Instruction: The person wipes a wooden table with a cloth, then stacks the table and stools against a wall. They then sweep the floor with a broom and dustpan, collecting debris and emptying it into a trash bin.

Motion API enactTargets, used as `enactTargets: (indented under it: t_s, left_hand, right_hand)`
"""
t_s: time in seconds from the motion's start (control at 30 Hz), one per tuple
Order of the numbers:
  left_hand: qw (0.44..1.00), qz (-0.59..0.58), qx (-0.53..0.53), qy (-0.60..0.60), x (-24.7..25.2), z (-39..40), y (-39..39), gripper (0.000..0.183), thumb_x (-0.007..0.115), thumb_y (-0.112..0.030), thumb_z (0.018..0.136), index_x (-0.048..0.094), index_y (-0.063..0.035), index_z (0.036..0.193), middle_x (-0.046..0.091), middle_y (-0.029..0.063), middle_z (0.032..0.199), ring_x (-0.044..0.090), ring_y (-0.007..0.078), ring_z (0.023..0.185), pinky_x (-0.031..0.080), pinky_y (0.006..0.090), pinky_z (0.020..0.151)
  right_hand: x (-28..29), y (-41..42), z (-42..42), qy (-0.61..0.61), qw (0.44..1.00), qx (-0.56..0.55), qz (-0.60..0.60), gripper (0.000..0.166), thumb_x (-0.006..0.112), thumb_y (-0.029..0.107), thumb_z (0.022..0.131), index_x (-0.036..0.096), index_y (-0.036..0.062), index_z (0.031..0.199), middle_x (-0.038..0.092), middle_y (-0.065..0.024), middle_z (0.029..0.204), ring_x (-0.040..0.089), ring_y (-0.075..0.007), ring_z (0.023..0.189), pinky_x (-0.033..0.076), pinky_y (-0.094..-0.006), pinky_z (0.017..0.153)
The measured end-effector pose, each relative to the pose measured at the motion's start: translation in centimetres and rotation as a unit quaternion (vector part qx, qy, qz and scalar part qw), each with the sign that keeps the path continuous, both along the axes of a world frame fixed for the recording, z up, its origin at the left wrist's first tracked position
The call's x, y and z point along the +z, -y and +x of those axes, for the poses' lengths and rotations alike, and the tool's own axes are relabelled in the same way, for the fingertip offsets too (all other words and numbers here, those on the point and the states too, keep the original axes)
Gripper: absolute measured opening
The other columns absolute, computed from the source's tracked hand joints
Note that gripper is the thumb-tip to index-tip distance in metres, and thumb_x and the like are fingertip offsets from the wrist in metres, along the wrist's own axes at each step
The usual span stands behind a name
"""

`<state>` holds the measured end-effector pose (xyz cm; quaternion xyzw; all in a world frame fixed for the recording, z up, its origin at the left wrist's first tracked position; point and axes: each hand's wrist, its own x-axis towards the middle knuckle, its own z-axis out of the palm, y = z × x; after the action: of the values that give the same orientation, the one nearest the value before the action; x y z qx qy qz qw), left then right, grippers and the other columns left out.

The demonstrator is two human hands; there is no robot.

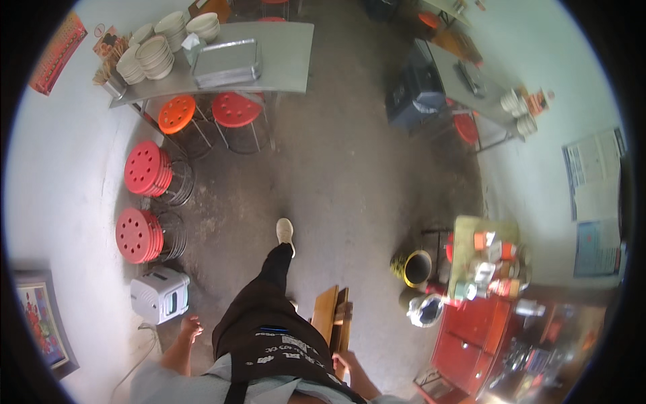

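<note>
At the lower left my left hand point(191, 327) hangs beside my body with its fingers loosely curled, near a white boxy appliance point(160, 295); whether it holds anything small is unclear. My right hand point(344, 359) grips a folded wooden stool or small bench point(330, 318), carried upright at my right side, its slats pointing forward. I wear a black apron point(267, 338) with printing over a light shirt. One foot in a pale shoe point(284, 231) is stretched forward on the grey floor.
Ahead left stands a metal table point(287, 55) with bowl stacks point(154, 56) and trays point(227, 61). Red stools point(143, 169) line the left wall. A second table point(454, 70), a dark bin point(416, 93), waste baskets point(418, 267) and a red cabinet point(467, 338) stand right.
</note>
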<state>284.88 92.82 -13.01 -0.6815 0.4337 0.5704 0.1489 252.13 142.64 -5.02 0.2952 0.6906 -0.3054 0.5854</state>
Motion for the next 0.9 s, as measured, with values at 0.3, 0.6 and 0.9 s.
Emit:
enactTargets:
  t_s: [0.3,0.6,0.9]
  left_hand:
    - [0.768,-0.345,-0.529,-0.11,-3.4,-42.8,18.0,0.039,0.048,-0.013,0.083,0.054,-0.0103,0.121,0.056,0.0149,0.12,0.051,0.0319,0.112,0.041,0.0393,0.093]
    - [0.819,-0.351,-0.274,-0.362,11.0,-81.1,26.6,0.03,0.053,0.005,0.075,0.062,-0.0046,0.102,0.062,0.0109,0.094,0.059,0.0221,0.081,0.048,0.0308,0.073]
    - [0.93,-0.216,-0.032,-0.295,12.1,-89.7,32.2,0.03,0.054,0.009,0.071,0.061,-0.0007,0.099,0.062,0.0071,0.092,0.058,0.0133,0.071,0.048,0.0262,0.061]
  right_hand:
    - [5.1,11.6,-19.6,-0.1,0.992,-0.074,0.013,0.009,0.061,0.006,0.072,0.056,0.0016,0.066,0.052,-0.0092,0.052,0.054,-0.02,0.044,0.046,-0.0357,0.041]
    - [2.3,24.4,-46.4,-0.19,0.977,-0.091,-0.005,0.005,0.061,0.005,0.073,0.056,0.0019,0.074,0.052,-0.0079,0.055,0.053,-0.0187,0.046,0.045,-0.0353,0.041]
    - [0.2,41.3,-79.0,-0.258,0.961,-0.056,-0.077,0.01,0.06,0.004,0.074,0.056,0.0021,0.083,0.053,-0.0067,0.058,0.053,-0.0174,0.048,0.044,-0.0348,0.042]
